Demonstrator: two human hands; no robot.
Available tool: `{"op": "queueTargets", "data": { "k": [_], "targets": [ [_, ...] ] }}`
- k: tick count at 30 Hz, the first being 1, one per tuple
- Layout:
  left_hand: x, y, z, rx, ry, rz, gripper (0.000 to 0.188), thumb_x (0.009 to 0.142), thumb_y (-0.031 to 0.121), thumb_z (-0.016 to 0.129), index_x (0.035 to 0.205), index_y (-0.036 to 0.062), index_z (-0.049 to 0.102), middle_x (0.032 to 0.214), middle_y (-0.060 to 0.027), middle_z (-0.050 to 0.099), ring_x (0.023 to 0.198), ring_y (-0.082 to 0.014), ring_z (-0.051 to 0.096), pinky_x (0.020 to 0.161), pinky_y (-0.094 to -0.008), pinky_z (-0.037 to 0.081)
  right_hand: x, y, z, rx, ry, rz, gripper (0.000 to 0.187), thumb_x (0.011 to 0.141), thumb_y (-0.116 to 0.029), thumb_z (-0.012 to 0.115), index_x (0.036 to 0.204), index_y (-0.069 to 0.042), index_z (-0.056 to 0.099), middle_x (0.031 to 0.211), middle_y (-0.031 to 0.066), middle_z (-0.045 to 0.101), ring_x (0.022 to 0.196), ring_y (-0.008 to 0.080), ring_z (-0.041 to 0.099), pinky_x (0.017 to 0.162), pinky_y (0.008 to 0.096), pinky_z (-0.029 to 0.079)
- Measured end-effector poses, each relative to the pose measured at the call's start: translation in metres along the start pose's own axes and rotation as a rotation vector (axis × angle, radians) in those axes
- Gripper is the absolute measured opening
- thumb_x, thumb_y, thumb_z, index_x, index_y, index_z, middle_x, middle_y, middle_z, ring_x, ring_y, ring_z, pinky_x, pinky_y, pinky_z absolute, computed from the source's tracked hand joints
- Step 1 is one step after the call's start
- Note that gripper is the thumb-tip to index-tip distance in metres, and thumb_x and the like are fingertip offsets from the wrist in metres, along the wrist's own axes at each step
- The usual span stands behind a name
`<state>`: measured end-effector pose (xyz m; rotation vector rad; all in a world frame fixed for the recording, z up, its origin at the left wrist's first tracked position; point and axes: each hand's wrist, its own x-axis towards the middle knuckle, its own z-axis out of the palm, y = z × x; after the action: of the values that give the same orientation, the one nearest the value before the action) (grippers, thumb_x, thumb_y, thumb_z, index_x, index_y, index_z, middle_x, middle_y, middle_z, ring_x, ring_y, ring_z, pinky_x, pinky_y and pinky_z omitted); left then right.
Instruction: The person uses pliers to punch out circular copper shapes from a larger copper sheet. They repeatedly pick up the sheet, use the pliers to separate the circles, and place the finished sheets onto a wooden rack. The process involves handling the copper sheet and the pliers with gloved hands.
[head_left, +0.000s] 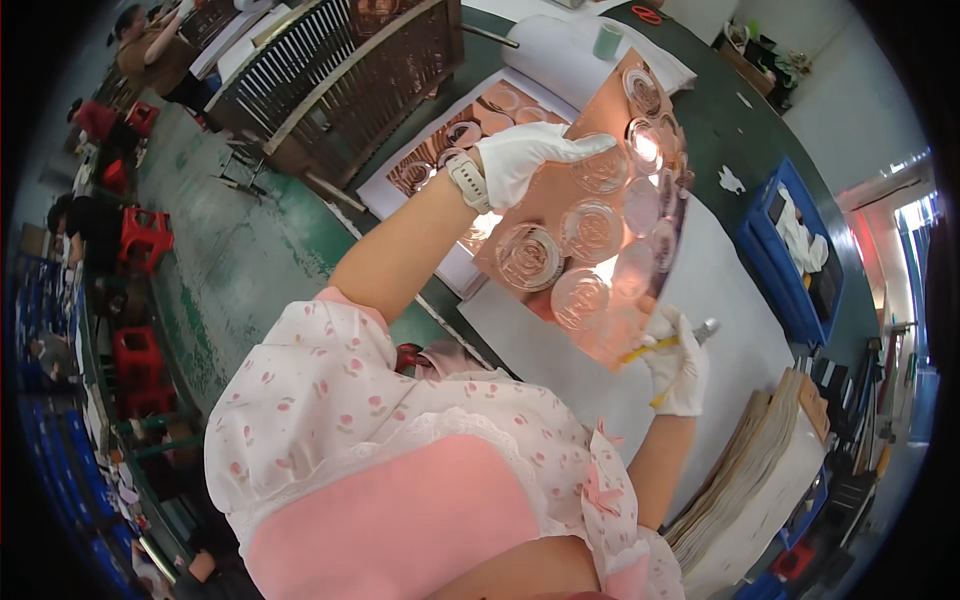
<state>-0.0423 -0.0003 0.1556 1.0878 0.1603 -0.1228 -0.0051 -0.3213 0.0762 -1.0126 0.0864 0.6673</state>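
A shiny copper-coloured sheet (545, 205), embossed with several round medallions, is held up tilted above the table. My left hand (520, 158), in a white glove, grips its upper left edge, with the thumb lying across the front; the other fingers are mostly hidden. At the sheet's lower corner, my gloved right hand (677, 365) is closed around a thin yellow stick-like tool (648, 350). A grey rounded end (708, 329) sticks out beside this hand; I cannot tell if it belongs to the tool. White paper (540, 350) lies beneath.
Another embossed copper sheet (505, 100) lies behind, near a large white roll (570, 60). To the right stand a blue tray (790, 250) with white cloth and a stack of worn boards (745, 470). A slatted wooden rack (350, 90) is at the back left. People work farther left.
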Motion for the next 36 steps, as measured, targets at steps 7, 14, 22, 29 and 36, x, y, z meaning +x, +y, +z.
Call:
{"op": "queueTargets", "data": {
  "k": [7, 14, 22, 29, 36],
  "targets": [
    [0.005, -0.010, -0.106, 0.203, 0.175, -0.021, 0.040, 0.092, 0.021, 0.057, 0.127, 0.0048, 0.047, 0.118, -0.0028, 0.058, 0.102, -0.0094, 0.058, 0.087, -0.0248, 0.048, 0.063, 0.041, 0.053, -0.035, -0.135, 0.167, 0.032, 0.090, -0.021, 0.059, 0.107, 0.006, 0.055, 0.081, 0.0121, 0.062, 0.069, 0.0247, 0.061, 0.068, 0.0394, 0.052],
    [-0.018, 0.015, -0.100, -0.091, 0.114, -0.081, 0.037, 0.093, 0.019, 0.054, 0.126, 0.0055, 0.048, 0.115, -0.0036, 0.060, 0.102, -0.0098, 0.059, 0.085, -0.0255, 0.050, 0.128, 0.086, 0.070, -0.157, 0.000, 0.380, 0.032, 0.087, -0.027, 0.063, 0.108, -0.004, 0.056, 0.092, 0.0081, 0.061, 0.071, 0.0227, 0.060, 0.070, 0.0390, 0.051],
    [0.000, -0.001, -0.183, 0.297, 0.389, -0.253, 0.041, 0.095, 0.022, 0.051, 0.131, 0.0040, 0.047, 0.129, -0.0077, 0.052, 0.114, -0.0118, 0.051, 0.096, -0.0271, 0.041, 0.148, 0.105, 0.103, -0.256, -0.016, 0.224, 0.020, 0.086, -0.023, 0.065, 0.094, -0.005, 0.060, 0.078, 0.0018, 0.060, 0.064, 0.0117, 0.056, 0.061, 0.0282, 0.046],
    [0.011, -0.015, -0.259, 1.852, -0.036, -0.004, 0.051, 0.082, -0.005, 0.051, 0.132, 0.0046, 0.045, 0.130, -0.0124, 0.052, 0.107, -0.0239, 0.058, 0.094, -0.0287, 0.046, 0.161, 0.129, 0.127, -0.478, 0.038, 0.047, 0.017, 0.085, -0.018, 0.066, 0.087, -0.002, 0.062, 0.068, 0.0001, 0.057, 0.059, 0.0073, 0.052, 0.053, 0.0241, 0.040],
    [0.037, 0.010, -0.248, 0.588, 0.630, -0.465, 0.040, 0.088, 0.022, 0.056, 0.122, 0.0009, 0.053, 0.109, -0.0150, 0.063, 0.100, -0.0258, 0.061, 0.083, -0.0320, 0.050, 0.174, 0.130, 0.150, -0.583, 0.034, 0.200, 0.025, 0.086, -0.024, 0.065, 0.085, 0.000, 0.060, 0.066, 0.0027, 0.058, 0.054, 0.0093, 0.053, 0.053, 0.0246, 0.043]
  ]
}}
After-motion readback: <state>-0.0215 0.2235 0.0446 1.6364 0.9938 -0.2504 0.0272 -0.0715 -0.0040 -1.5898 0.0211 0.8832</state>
